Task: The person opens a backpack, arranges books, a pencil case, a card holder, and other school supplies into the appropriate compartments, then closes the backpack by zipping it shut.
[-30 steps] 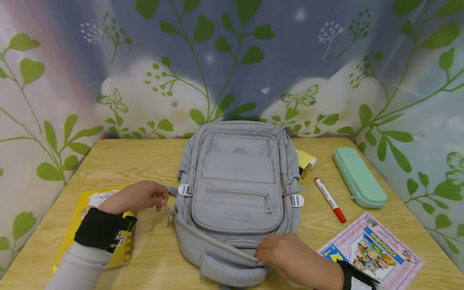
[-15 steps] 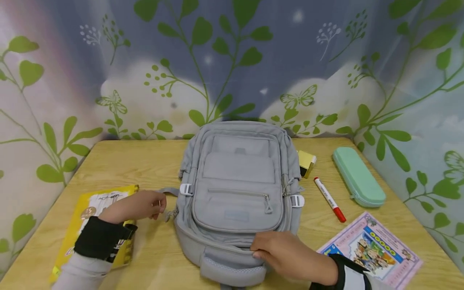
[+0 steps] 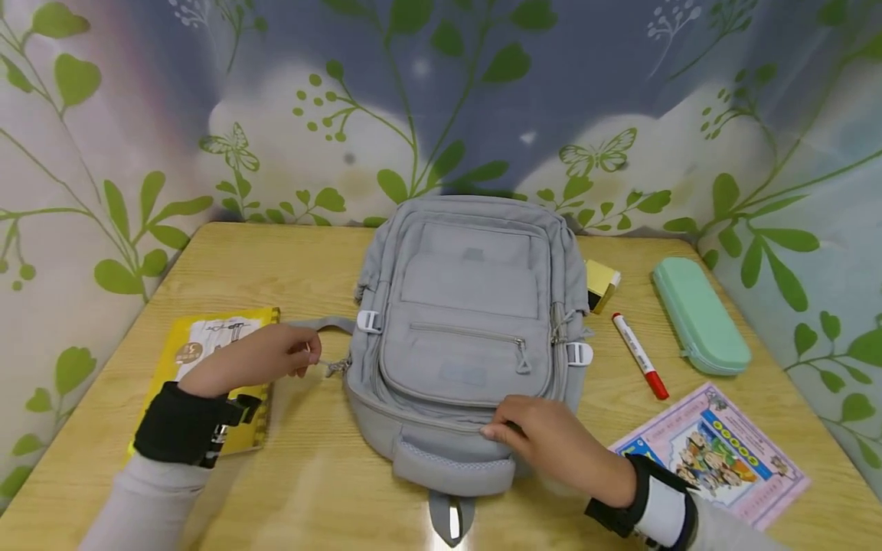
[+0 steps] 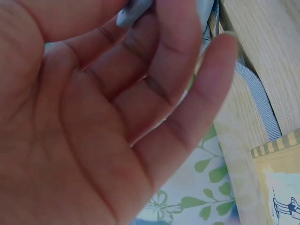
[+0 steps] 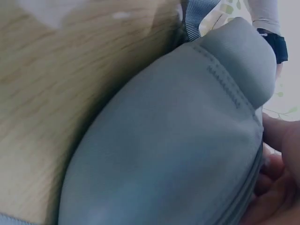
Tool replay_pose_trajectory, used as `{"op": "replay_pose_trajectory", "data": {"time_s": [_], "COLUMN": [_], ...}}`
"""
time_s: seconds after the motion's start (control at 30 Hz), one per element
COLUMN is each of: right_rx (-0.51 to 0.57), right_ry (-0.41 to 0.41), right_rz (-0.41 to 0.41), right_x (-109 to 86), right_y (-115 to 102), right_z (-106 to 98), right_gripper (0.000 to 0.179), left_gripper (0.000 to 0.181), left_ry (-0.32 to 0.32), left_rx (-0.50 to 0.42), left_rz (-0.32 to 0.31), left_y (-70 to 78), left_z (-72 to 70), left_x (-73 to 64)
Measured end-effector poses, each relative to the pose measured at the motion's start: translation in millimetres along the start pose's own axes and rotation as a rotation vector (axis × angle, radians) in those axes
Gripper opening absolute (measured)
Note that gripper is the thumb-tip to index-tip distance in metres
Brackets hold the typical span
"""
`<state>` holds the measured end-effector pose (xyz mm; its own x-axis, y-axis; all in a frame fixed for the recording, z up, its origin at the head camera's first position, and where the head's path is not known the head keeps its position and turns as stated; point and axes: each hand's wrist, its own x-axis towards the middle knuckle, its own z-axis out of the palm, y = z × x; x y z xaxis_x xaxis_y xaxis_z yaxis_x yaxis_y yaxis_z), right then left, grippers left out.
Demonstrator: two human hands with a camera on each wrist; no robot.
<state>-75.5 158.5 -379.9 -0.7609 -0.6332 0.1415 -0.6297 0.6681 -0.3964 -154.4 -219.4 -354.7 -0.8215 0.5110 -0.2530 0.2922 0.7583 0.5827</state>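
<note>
On my head feed the bag (image 3: 468, 287) lies flat on the table (image 3: 303, 482), long axis running near to far, its handle (image 3: 451, 468) end pointing towards me. My left hand (image 3: 251, 358) has its fingers curled, pinching a zip pull (image 4: 133, 11) just off the bag's left side. My right hand (image 3: 554, 440) pinches the bag's edge between thumb and fingers, right of the handle; most of the bag lies beyond that grip.

Soft, even light in here; glare whitens the worktop (image 3: 317, 478) below and between left hand (image 3: 253, 357) and right hand (image 3: 554, 440). Close up, the left hand looks dim; dark shadow edges the bag (image 5: 154, 136).
</note>
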Motion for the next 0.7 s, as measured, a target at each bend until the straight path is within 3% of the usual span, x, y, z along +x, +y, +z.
{"op": "replay_pose_trajectory", "data": {"time_s": [0.27, 0.47, 0.7], "right_rx": [0.015, 0.018, 0.028], "right_ry": [-0.075, -0.085, -0.219], "right_rz": [-0.089, -0.119, -0.104], "right_x": [-0.2, -0.8, 2.7], "right_y": [3.8, 2.1, -0.3], "right_z": [-14.5, -11.5, -15.1], "right_gripper": [0.009, 0.012, 0.014], "left_gripper": [0.014, 0.013, 0.013], "left_ry": [0.108, 0.123, 0.114], "left_rx": [0.087, 0.072, 0.022], "left_rz": [0.034, 0.023, -0.008], "left_y": [6.9, 5.2, 5.2], "left_z": [-5.1, -3.6, 2.1], "left_x": [2.0, -1.2, -9.2]}}
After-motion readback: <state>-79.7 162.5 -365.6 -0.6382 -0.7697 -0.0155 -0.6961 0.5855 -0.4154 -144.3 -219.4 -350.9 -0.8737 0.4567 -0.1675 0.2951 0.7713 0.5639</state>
